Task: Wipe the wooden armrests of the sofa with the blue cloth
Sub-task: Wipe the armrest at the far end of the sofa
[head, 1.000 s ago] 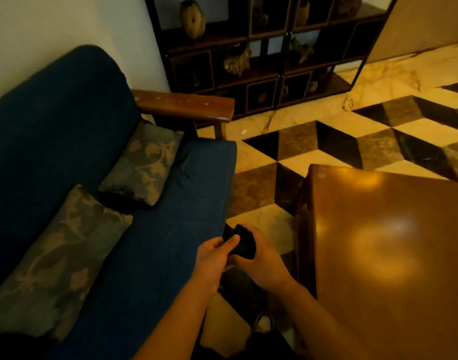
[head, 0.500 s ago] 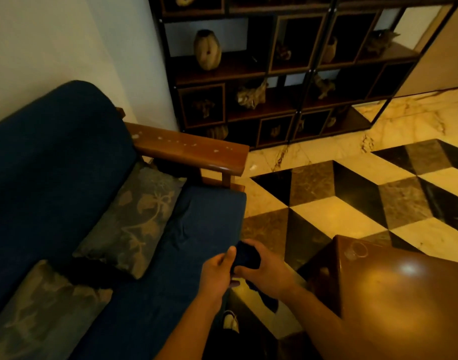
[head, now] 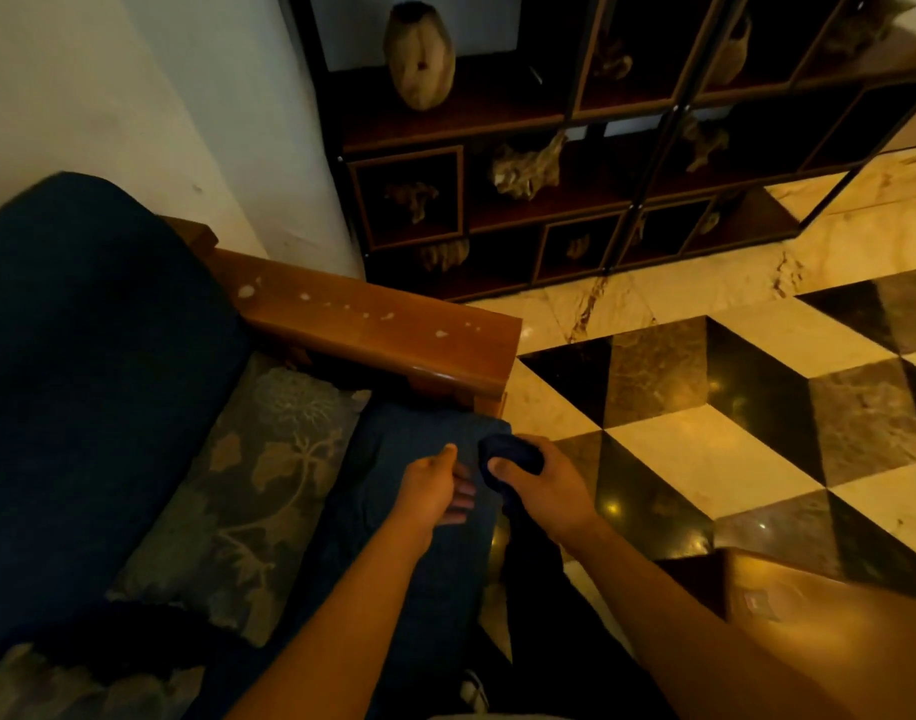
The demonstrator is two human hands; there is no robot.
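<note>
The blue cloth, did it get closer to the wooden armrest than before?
Yes. The blue cloth, in the right hand, now sits just below the wooden armrest.

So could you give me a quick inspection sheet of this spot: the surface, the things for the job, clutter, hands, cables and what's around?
Surface: wooden armrest of the blue sofa, glossy, with pale specks along its top; not yet touched by the cloth.
Job's things: blue cloth, bunched up in the right hand.
Clutter: two patterned cushions on the seat; nothing on the armrest besides the specks.
Hands: right hand closed on the cloth; left hand beside it, loosely curled, holding nothing that I can see.
Cables: nothing seen.
Surroundings: dark shelf unit with a vase and ornaments, patterned marble floor, wooden table at lower right.
</note>
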